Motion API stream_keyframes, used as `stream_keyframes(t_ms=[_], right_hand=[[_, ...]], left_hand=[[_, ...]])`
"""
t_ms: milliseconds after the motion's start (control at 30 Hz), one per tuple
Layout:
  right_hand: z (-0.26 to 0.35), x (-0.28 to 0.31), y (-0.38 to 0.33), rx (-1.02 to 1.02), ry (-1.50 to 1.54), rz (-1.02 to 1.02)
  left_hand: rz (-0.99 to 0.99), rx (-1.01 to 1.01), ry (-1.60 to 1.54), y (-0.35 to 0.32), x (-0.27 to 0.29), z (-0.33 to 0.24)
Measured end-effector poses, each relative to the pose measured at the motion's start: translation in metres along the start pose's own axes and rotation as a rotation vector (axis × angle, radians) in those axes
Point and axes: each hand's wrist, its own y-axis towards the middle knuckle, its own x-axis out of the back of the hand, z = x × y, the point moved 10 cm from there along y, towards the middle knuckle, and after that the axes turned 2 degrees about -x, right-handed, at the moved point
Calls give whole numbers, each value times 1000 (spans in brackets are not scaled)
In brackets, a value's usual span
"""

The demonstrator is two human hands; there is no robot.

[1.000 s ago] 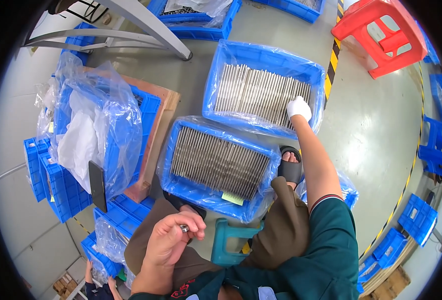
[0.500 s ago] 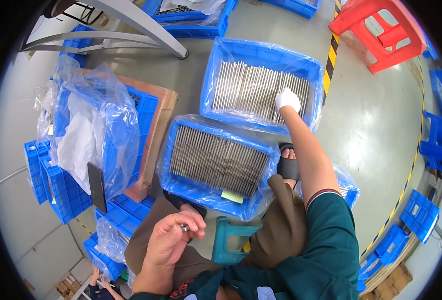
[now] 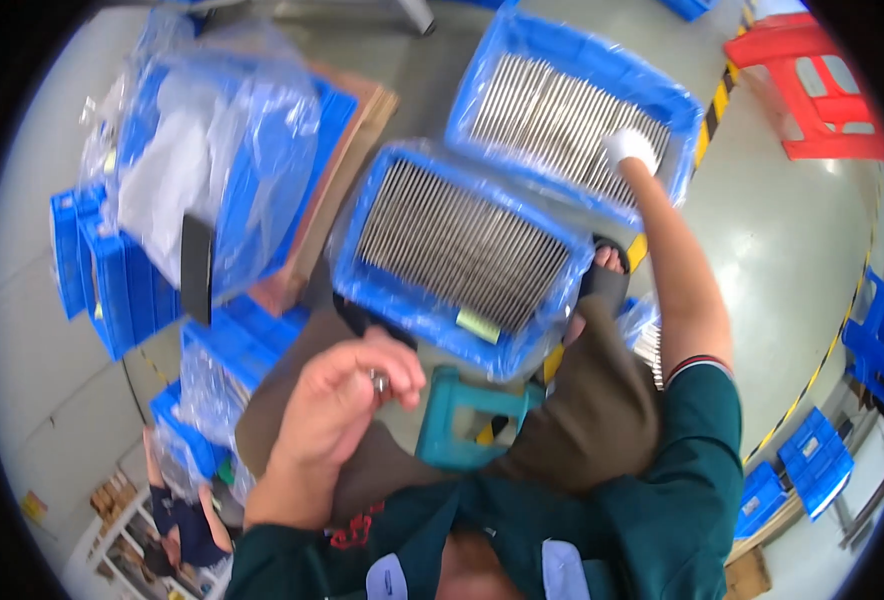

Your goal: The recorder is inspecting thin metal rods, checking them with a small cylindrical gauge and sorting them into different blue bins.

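Observation:
My bare left hand [image 3: 347, 405] is curled over my lap, thumb and fingers pinching a small shiny round metal piece [image 3: 379, 381]; most of it is hidden by the fingers. My right hand [image 3: 632, 148], in a white glove, rests at the right part of a row of metal rods [image 3: 552, 115] in the far blue bin [image 3: 475, 75]. Its fingers are blurred and hidden from above. Closer to me, a second blue bin [image 3: 357, 285] holds a tight row of darker metal rods [image 3: 457, 240], with a pale yellow-green paper slip [image 3: 477, 325] at its front. Clear plastic lines both bins.
A teal stool [image 3: 442, 440] stands between my legs. At left are plastic-covered blue crates [image 3: 132, 290] and an upright dark flat object [image 3: 197, 268]. A red stool [image 3: 812, 90] stands far right, beyond yellow-black floor tape [image 3: 714, 115]. Another person [image 3: 187, 525] is at lower left.
My view has shifted, so the bins appear higher and further right. The gloved right hand stays at the far rods; my left hand still pinches the metal piece.

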Motion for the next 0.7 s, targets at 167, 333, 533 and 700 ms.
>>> stream_keyframes(t_ms=[167, 333, 533, 700], right_hand=[[74, 72, -30, 239, 70, 6], [145, 59, -116, 387, -205, 301], [163, -96, -184, 420, -334, 512], [124, -252, -212, 141, 106, 659]], left_hand=[[-108, -144, -36, -13, 26, -26], [-175, -222, -198, -22, 46, -41], [-190, -217, -248, -40, 58, -42], [-114, -209, -323, -34, 44, -41]])
